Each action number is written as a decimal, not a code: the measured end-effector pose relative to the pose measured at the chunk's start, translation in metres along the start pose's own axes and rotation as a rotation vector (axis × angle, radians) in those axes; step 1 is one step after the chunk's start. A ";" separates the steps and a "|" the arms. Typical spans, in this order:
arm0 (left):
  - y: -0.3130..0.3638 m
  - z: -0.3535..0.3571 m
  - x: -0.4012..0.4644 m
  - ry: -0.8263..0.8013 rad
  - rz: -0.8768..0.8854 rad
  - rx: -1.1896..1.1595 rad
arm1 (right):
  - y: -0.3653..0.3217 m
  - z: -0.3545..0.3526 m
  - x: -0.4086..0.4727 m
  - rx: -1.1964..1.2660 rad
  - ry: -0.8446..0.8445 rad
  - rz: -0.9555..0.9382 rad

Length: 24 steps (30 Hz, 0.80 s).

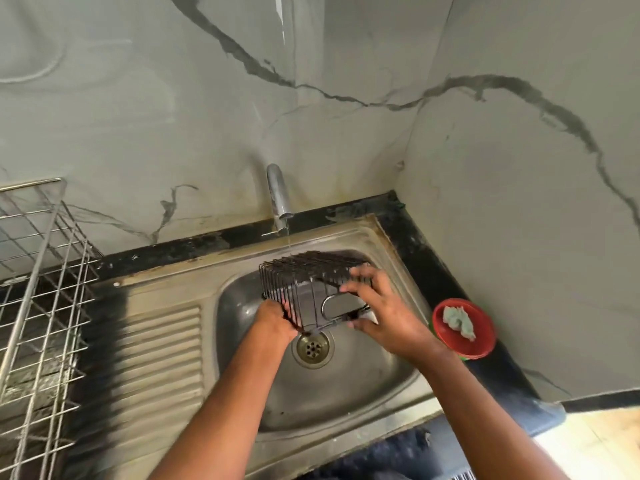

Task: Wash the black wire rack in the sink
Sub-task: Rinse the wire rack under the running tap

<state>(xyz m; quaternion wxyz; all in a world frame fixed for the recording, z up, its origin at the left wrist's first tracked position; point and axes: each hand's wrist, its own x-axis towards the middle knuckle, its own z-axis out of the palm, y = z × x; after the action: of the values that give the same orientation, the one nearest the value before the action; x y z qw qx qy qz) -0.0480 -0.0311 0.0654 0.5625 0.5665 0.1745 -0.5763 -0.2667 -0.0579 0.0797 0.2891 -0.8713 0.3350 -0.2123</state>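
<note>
Both hands hold black wire rack (311,289) above sink (346,375) under tap (278,199) stream; left hand (273,322) clenched on corner, right hand (384,313) gripping side.

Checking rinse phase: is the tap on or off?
On. A thin stream of water runs from the chrome tap spout down onto the black wire rack held over the stainless steel sink.
</note>
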 end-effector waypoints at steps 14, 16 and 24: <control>-0.001 -0.046 0.013 -0.020 0.179 0.043 | -0.013 0.000 0.050 -0.227 0.042 0.513; 0.004 -0.052 0.009 -0.057 0.240 0.068 | -0.013 0.005 0.058 -0.220 -0.058 0.557; 0.003 -0.065 -0.004 -0.182 0.605 0.367 | -0.026 0.043 0.072 0.756 -0.010 0.887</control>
<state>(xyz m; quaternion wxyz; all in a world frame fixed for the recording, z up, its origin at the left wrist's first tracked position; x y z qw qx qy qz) -0.0165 0.0246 0.0510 0.6099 0.6303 -0.1582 -0.4535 -0.1807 -0.0776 0.0771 0.6428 -0.4851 0.5675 -0.1715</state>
